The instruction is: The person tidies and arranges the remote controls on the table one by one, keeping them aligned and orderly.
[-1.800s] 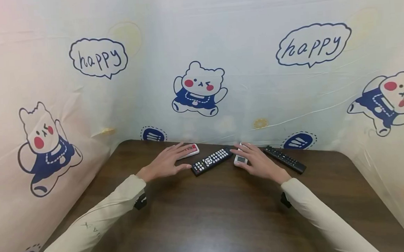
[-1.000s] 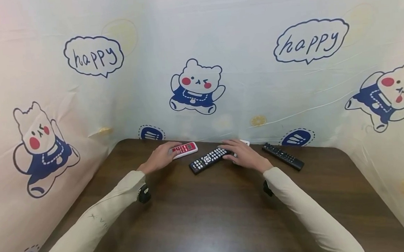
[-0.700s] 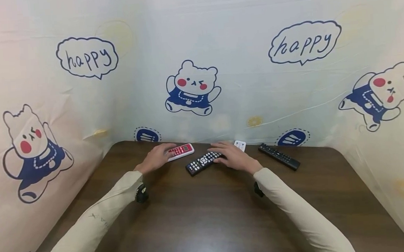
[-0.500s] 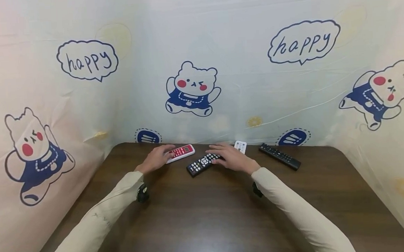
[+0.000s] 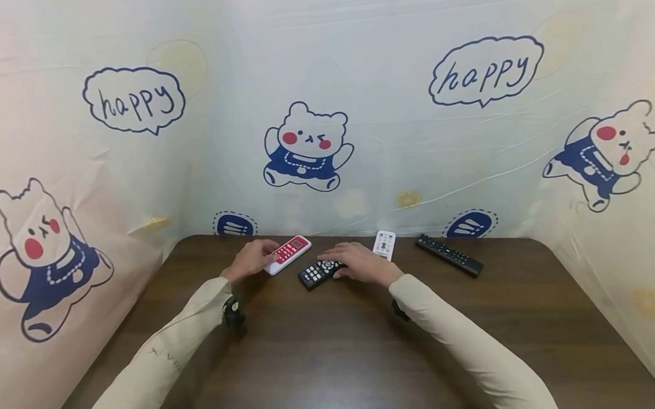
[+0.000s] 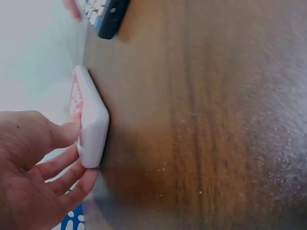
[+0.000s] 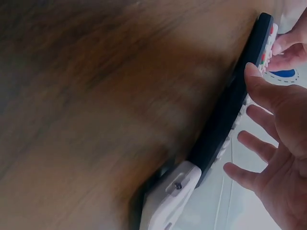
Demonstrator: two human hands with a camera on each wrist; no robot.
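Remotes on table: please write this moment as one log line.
left hand: pinches red-and-white remote | right hand: over white-buttoned black remote, contact unclear

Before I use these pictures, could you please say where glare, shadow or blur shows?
Head view: pale glare low on the table; left wrist view: sheen at right, blurred fingertip top left; right wrist view: smeared wood grain, shadow beside the black remote.

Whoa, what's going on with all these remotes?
Someone is handling remotes near the far edge of a brown table. The left hand holds the red-and-white remote near one end, with the thumb on top. The right hand is spread over the black remote with white buttons. To the right lie a white remote and another black remote, with no hand holding either one.
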